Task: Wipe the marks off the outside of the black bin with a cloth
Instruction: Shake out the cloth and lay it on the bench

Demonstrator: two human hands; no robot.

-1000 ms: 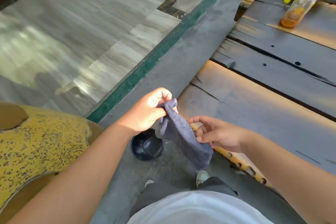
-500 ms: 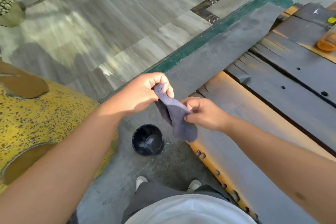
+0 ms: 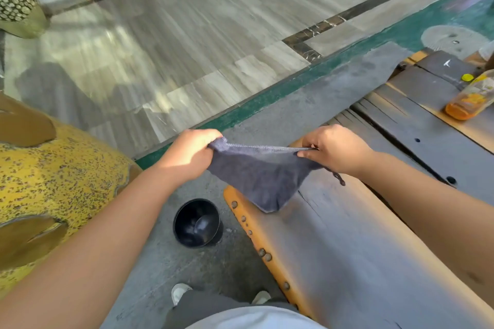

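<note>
Apart now, left hand (image 3: 189, 153) and right hand (image 3: 332, 148) pinch the grey cloth (image 3: 258, 176) taut; black bin (image 3: 197, 223) stands upright below.

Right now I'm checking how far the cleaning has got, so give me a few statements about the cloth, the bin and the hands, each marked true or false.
1. Both hands hold the cloth. True: the left hand and right hand each grip an upper corner, stretching it between them.
2. The cloth touches the black bin. False: it is held up, apart from the bin.
3. The bin stands upright on the floor, opening upward. True.
4. The bin sits on the wooden bench. False: it stands on the floor beside the bench.
5. A bottle lies on the bench at far right. True.
</note>
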